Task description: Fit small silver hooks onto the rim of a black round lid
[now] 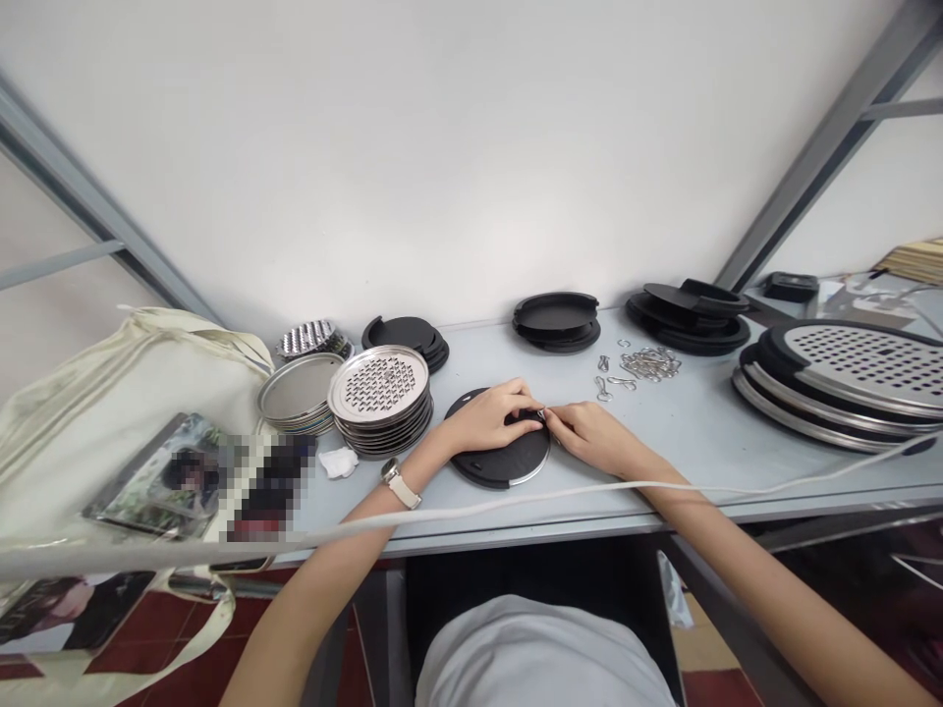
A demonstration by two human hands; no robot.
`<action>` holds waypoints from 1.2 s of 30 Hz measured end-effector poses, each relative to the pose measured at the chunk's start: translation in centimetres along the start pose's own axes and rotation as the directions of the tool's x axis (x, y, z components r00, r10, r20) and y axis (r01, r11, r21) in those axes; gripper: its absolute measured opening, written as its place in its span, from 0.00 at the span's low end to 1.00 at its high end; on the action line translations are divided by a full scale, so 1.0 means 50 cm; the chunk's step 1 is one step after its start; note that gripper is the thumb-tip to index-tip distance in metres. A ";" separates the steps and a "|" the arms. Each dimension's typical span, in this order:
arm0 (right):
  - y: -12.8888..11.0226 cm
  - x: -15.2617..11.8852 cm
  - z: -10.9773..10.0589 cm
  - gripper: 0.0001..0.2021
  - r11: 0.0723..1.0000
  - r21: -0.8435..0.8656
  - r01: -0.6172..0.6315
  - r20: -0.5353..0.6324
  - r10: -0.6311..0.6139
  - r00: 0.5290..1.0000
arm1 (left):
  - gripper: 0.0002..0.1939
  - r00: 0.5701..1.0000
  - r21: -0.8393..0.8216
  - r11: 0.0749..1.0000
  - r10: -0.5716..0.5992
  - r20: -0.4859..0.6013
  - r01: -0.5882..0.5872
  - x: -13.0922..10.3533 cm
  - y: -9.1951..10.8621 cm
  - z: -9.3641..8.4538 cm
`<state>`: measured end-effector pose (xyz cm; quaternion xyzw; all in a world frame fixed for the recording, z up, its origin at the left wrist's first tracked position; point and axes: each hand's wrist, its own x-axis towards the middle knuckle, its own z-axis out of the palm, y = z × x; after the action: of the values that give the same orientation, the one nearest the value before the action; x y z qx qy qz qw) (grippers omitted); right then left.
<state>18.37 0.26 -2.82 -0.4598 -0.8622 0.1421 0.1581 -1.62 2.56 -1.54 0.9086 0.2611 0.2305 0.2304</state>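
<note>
In front of me on the table lies a round black disc (497,466) with a silver rim showing at its lower right. My left hand (492,417) rests over its top, fingers bent and gripping near the right edge. At that same edge, my right hand (595,437) pinches a small shiny metal clip (541,414), mostly hidden by the fingertips. The fingertips of both hands nearly meet there. Beyond my right hand is a pile of metal snap clips (652,364), with several loose ones beside it.
Left of the disc stand a stack of round metal grater plates (379,388), plain metal discs (295,393) and crumpled white tissue (338,462). Black round parts (556,319) line the back. Large assembled graters (869,363) sit right. A white cable (457,513) crosses low in front; a cream bag (110,393) is left.
</note>
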 end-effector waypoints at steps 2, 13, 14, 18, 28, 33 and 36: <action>0.000 0.000 0.000 0.20 1.000 -0.006 -0.001 0.000 0.001 1.000 | 0.14 1.000 -0.004 1.000 -0.002 -0.001 0.002 0.000 -0.001 0.000; -0.002 0.001 0.005 0.19 0.997 -0.078 0.002 -0.010 -0.003 1.000 | 0.12 1.000 -0.012 1.000 -0.019 -0.002 0.019 0.000 -0.001 -0.001; -0.002 0.001 0.005 0.19 0.997 -0.082 0.002 -0.008 -0.003 1.000 | 0.12 1.000 -0.014 1.000 -0.015 -0.003 0.015 0.000 -0.002 -0.002; -0.003 0.001 0.005 0.19 0.996 -0.086 0.011 -0.006 -0.011 1.000 | 0.12 1.000 -0.010 1.000 0.004 -0.010 -0.004 0.000 -0.002 -0.002; -0.002 0.002 0.005 0.21 0.997 -0.073 -0.005 -0.013 0.004 1.000 | 0.13 0.999 0.091 0.996 -0.014 -0.049 0.019 0.001 0.003 0.004; -0.004 -0.001 0.005 0.23 0.998 -0.066 -0.018 -0.019 0.016 1.000 | 0.12 0.997 0.144 0.990 0.019 -0.074 -0.008 0.001 0.004 0.001; -0.004 -0.001 0.004 0.23 0.997 -0.070 -0.025 -0.009 0.024 1.000 | 0.12 0.998 0.145 0.989 0.019 -0.061 -0.010 0.001 0.002 0.000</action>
<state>18.15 0.10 -2.94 -0.4761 -0.8603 0.1120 0.1437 -1.53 2.50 -1.47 0.9171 0.2778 0.2409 0.1538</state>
